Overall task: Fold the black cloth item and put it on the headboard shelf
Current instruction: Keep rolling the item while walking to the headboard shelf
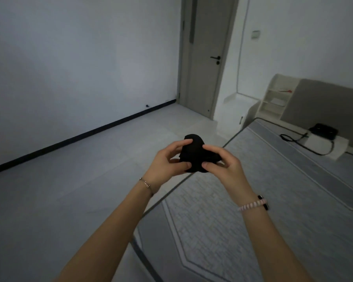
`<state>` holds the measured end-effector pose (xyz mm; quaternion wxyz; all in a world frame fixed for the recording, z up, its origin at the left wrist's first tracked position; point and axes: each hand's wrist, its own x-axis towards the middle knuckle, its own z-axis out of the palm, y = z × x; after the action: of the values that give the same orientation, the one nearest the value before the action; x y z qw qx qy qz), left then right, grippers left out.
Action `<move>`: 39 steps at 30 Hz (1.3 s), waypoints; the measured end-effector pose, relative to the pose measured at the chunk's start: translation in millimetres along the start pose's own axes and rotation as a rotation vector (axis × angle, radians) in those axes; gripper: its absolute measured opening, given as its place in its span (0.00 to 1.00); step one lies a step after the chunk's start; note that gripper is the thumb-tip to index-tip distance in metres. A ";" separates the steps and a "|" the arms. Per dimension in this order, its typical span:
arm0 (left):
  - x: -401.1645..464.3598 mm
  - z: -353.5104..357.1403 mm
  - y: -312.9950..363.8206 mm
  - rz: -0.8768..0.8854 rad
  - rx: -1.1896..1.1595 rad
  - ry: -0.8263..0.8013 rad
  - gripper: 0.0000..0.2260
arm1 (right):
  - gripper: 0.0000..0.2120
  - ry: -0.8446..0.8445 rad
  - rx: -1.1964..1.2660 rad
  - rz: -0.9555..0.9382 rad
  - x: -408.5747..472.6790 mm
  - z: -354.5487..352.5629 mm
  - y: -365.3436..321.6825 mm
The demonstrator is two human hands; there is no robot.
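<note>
Bare room with a pale floor (90, 190) occupying the left and centre, open and uncluttered up to a dark baseboard (80, 137) along the far wall; a closed door (206, 58) stands at the back. The bed (273, 200), covered by a grey patterned mattress, fills the right side, its near edge running diagonally from lower centre toward the upper right. At its far end stand the grey headboard (324, 106) and the headboard shelf (273, 100), a pale open unit with several tiers, well apart from the hands. A black bag (323, 130) with a looping strap lies on the bed near the headboard. Both forearms reach forward over the bed's near edge, each wrist wearing a bracelet. The left hand (167, 163) and right hand (224, 161) hold the black cloth item (194, 153) in mid-air between them, each grip a thumb-and-finger pinch on opposite sides of the cloth. The cloth is bunched into a compact bundle, its long axis roughly upright, rounded end uppermost and away from the camera.
</note>
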<state>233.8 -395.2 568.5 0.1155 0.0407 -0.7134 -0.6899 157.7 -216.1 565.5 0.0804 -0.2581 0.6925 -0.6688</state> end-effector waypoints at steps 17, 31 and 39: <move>-7.8 -401.9 -11.5 -0.048 0.068 0.202 0.27 | 0.20 -0.212 0.121 0.004 141.3 391.5 16.8; 247.9 -524.3 -36.1 -0.006 0.116 -0.001 0.27 | 0.21 -0.016 0.089 -0.015 373.5 441.7 63.4; 426.0 -521.1 -51.1 0.043 0.087 -0.193 0.27 | 0.21 0.190 0.039 0.017 502.8 399.1 90.2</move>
<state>-69.4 -998.2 575.2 0.0591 -0.0363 -0.7514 -0.6562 -111.9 -805.6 558.9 0.0253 -0.1860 0.6861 -0.7029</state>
